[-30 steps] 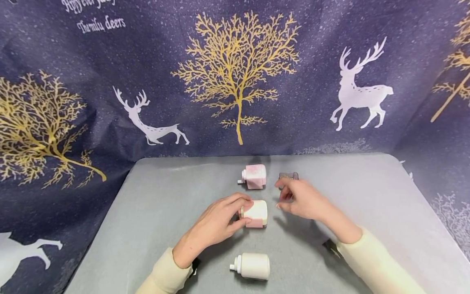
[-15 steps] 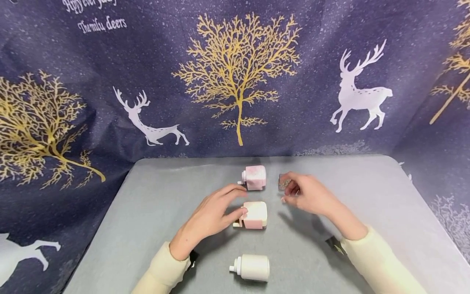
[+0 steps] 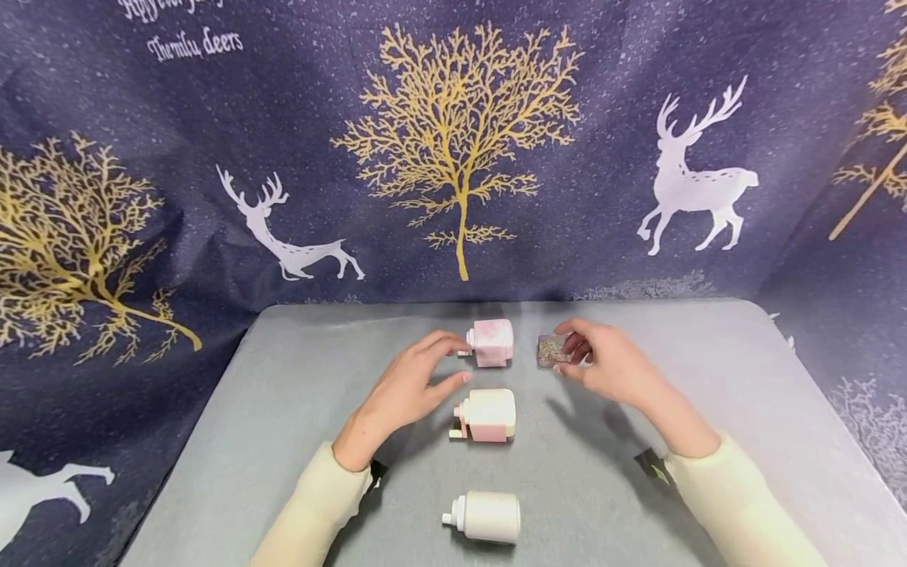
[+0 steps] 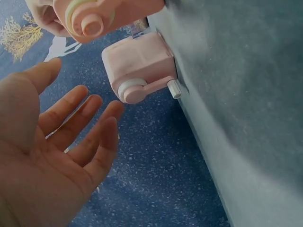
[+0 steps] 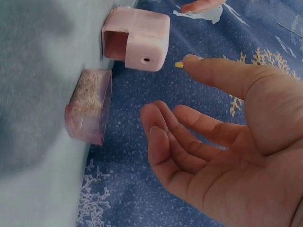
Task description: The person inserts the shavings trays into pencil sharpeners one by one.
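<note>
At the back of the table a pink crank pencil sharpener [image 3: 494,342] lies with its crank toward the left. My left hand [image 3: 418,382] hovers beside that crank, fingers spread and holding nothing. In the right wrist view, the sharpener's drawer slot [image 5: 115,45] gapes. A see-through shavings drawer [image 3: 549,352], with shavings inside, lies on the table just right of it. My right hand [image 3: 609,362] is at the drawer's right side with fingers loosely bent; in the right wrist view they are apart from it. Nearer is a white and pink sharpener [image 3: 491,413].
A white sharpener [image 3: 490,516] lies closest to me, in line with the other two. Grey covering spreads over the table [image 3: 298,472]. Behind its far edge hangs a dark blue cloth [image 3: 602,197] printed with deer and golden trees.
My left hand has left the white and pink sharpener and moved up toward the back one. My right hand has shifted slightly right, uncovering more of the shavings drawer.
</note>
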Action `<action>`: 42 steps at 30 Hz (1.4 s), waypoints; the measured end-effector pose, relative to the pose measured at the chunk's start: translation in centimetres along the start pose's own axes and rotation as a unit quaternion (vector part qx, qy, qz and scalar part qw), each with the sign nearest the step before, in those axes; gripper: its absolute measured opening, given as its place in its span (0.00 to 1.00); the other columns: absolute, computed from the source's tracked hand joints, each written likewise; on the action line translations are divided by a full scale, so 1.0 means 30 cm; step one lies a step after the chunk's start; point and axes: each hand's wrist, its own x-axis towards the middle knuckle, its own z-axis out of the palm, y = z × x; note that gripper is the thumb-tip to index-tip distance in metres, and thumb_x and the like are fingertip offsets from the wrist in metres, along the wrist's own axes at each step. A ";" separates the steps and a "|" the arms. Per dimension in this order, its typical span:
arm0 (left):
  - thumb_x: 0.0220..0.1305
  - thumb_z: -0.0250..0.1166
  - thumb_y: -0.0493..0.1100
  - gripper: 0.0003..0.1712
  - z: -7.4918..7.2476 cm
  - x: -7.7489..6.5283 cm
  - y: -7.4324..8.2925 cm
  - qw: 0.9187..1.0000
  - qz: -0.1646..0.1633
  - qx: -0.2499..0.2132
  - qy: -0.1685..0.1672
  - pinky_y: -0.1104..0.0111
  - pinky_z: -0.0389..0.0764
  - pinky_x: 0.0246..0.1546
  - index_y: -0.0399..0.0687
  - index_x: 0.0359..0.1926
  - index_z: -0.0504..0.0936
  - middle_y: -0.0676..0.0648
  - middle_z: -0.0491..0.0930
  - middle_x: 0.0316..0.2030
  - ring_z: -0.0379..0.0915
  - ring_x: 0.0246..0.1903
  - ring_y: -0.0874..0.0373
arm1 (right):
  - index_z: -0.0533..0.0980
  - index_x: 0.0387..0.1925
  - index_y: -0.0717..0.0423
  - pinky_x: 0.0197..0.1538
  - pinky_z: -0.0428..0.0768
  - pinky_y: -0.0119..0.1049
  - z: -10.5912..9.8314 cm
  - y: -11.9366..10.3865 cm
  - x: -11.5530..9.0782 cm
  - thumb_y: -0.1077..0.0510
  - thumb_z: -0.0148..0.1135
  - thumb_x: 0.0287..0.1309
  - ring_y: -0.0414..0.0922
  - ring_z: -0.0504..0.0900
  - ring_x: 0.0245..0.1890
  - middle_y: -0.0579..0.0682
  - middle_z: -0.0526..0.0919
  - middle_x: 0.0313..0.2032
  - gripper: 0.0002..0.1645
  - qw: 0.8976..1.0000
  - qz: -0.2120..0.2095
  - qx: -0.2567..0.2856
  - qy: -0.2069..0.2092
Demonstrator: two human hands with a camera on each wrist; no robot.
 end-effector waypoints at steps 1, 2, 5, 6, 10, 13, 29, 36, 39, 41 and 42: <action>0.64 0.64 0.55 0.23 0.001 0.006 -0.004 1.000 -0.001 -0.002 0.001 0.63 0.76 0.51 0.50 0.56 0.79 0.55 0.75 0.55 0.72 0.51 0.62 | 0.74 0.54 0.63 0.42 0.82 0.45 -0.002 0.003 0.000 0.60 0.73 0.47 0.46 0.81 0.35 0.54 0.82 0.37 0.31 1.000 0.002 -0.003 0.001; 0.65 0.64 0.55 0.24 0.001 0.012 -0.007 1.000 -0.004 -0.004 0.001 0.63 0.76 0.51 0.50 0.57 0.79 0.55 0.75 0.56 0.73 0.51 0.61 | 0.74 0.54 0.63 0.42 0.82 0.45 -0.005 0.007 0.001 0.60 0.73 0.47 0.46 0.81 0.35 0.54 0.82 0.37 0.31 1.000 0.005 -0.004 0.003; 0.65 0.63 0.56 0.25 0.006 0.029 -0.016 1.000 -0.014 -0.010 -0.002 0.63 0.77 0.49 0.50 0.58 0.78 0.56 0.74 0.55 0.73 0.50 0.60 | 0.74 0.54 0.63 0.41 0.82 0.45 -0.012 0.017 0.004 0.60 0.73 0.47 0.47 0.81 0.35 0.54 0.82 0.37 0.31 1.000 0.013 -0.011 0.011; 0.65 0.63 0.56 0.25 0.009 0.035 -0.019 1.000 -0.017 -0.012 -0.001 0.63 0.77 0.48 0.51 0.58 0.78 0.57 0.74 0.55 0.73 0.49 0.60 | 0.74 0.54 0.63 0.41 0.82 0.45 -0.015 0.021 0.004 0.60 0.72 0.47 0.47 0.81 0.35 0.54 0.82 0.38 0.31 1.000 0.014 -0.014 0.015; 0.64 0.65 0.54 0.25 0.023 0.056 -0.031 1.000 -0.024 -0.015 0.004 0.65 0.77 0.45 0.51 0.58 0.78 0.58 0.74 0.55 0.74 0.48 0.60 | 0.74 0.54 0.63 0.40 0.82 0.46 -0.025 0.034 0.007 0.60 0.73 0.46 0.47 0.81 0.34 0.56 0.82 0.39 0.31 0.999 0.022 -0.027 0.022; 0.64 0.65 0.54 0.26 0.027 0.069 -0.040 0.999 -0.032 -0.014 0.001 0.65 0.77 0.44 0.49 0.59 0.77 0.56 0.73 0.56 0.74 0.49 0.60 | 0.74 0.55 0.63 0.40 0.82 0.46 -0.028 0.043 0.010 0.59 0.74 0.46 0.48 0.81 0.34 0.57 0.82 0.39 0.33 0.999 0.027 -0.032 0.022; 0.65 0.64 0.54 0.33 0.066 0.092 -0.069 0.997 -0.072 -0.005 -0.010 0.60 0.77 0.47 0.52 0.68 0.70 0.55 0.68 0.63 0.74 0.50 0.57 | 0.71 0.61 0.64 0.42 0.81 0.49 -0.021 0.094 0.027 0.52 0.75 0.44 0.50 0.82 0.36 0.60 0.81 0.43 0.43 0.996 0.048 -0.077 0.004; 0.65 0.64 0.53 0.32 0.094 0.096 -0.080 0.998 -0.068 -0.001 -0.009 0.60 0.78 0.47 0.51 0.67 0.71 0.54 0.69 0.63 0.74 0.49 0.57 | 0.70 0.62 0.63 0.44 0.80 0.50 -0.006 0.118 0.030 0.51 0.76 0.43 0.51 0.82 0.38 0.60 0.81 0.44 0.45 0.995 0.062 -0.081 -0.013; 0.66 0.64 0.53 0.31 0.101 0.101 -0.084 0.998 -0.063 -0.002 -0.004 0.61 0.78 0.47 0.49 0.66 0.72 0.54 0.70 0.62 0.75 0.49 0.57 | 0.70 0.63 0.63 0.44 0.80 0.50 -0.003 0.123 0.031 0.51 0.76 0.42 0.51 0.82 0.38 0.59 0.82 0.44 0.46 0.995 0.064 -0.077 -0.019; 0.66 0.64 0.53 0.30 0.104 0.104 -0.087 0.998 -0.063 -0.001 -0.002 0.62 0.77 0.48 0.49 0.66 0.72 0.54 0.70 0.61 0.75 0.49 0.58 | 0.69 0.63 0.62 0.44 0.80 0.50 -0.001 0.128 0.031 0.52 0.76 0.42 0.50 0.82 0.37 0.58 0.82 0.43 0.46 0.995 0.066 -0.074 -0.022; 0.66 0.63 0.53 0.30 0.105 0.106 -0.088 0.998 -0.064 0.000 -0.002 0.63 0.77 0.48 0.49 0.66 0.73 0.54 0.70 0.61 0.75 0.48 0.58 | 0.69 0.63 0.62 0.44 0.80 0.50 0.001 0.129 0.031 0.52 0.76 0.42 0.50 0.82 0.37 0.58 0.83 0.43 0.46 0.995 0.066 -0.073 -0.022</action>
